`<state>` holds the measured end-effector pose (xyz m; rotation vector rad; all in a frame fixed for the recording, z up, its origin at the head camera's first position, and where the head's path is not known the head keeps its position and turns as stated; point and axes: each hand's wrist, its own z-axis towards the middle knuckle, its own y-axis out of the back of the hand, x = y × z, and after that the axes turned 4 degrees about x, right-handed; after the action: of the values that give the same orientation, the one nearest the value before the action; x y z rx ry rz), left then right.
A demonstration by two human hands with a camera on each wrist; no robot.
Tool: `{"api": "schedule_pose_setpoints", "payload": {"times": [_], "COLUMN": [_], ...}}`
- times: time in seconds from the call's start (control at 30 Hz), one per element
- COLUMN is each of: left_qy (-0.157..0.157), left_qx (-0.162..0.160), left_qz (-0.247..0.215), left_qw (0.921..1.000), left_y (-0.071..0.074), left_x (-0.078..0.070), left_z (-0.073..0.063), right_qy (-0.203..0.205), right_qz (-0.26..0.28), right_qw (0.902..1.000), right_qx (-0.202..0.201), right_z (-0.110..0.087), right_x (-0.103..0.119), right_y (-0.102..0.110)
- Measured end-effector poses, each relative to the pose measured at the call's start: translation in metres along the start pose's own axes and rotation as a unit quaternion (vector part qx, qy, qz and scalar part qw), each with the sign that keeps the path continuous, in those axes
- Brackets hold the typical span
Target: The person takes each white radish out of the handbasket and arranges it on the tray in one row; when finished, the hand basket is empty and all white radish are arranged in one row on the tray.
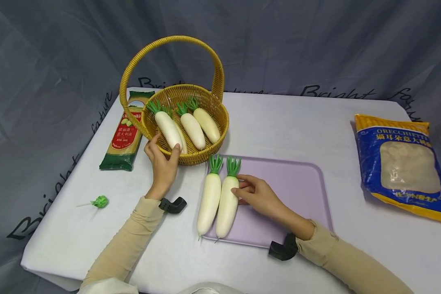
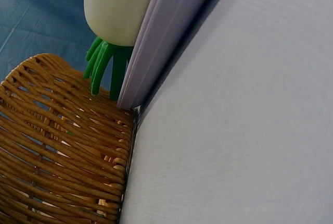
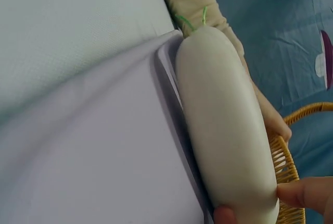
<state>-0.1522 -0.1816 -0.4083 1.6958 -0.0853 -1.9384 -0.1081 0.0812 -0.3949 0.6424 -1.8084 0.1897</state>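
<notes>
The radish [image 1: 226, 208] lay along the tray's [image 1: 283, 196] left edge, pinched between the right hand's [image 1: 259, 196] thumb and fingers; a second radish [image 1: 209, 204] lay just beside it. Grey lettered drapes [image 1: 279, 41] hung behind the white table [image 1: 279, 122] – bag [image 1: 404, 163] by its right edge, packet [image 1: 123, 136] and lollipop [image 1: 101, 201] by its left. The left hand [image 1: 163, 167] gripped the basket's [image 1: 192, 158] rim; four radishes [image 1: 193, 130] lay inside.

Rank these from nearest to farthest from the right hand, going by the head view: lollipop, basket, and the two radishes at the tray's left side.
1. Right radish: pinched by the right hand.
2. Left radish: just left of it, at the left edge of the tray.
3. Basket: left and farther back.
4. Lollipop: far left.
</notes>
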Motion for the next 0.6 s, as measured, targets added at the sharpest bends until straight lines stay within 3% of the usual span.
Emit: {"api": "schedule_pose_setpoints", "payload": {"times": [0.6], "left_qy": [0.002], "left_qx": [0.000], "left_qz": [0.004], "left_qw": [1.0000], "left_y": [0.001], "left_x": [0.001], "left_z": [0.000], "right_qy": [0.037], "right_qz": [-0.111], "right_qw": [0.9930], "right_qx": [-0.010], "right_z": [-0.008], "right_x": [0.017], "right_y": [0.009]}}
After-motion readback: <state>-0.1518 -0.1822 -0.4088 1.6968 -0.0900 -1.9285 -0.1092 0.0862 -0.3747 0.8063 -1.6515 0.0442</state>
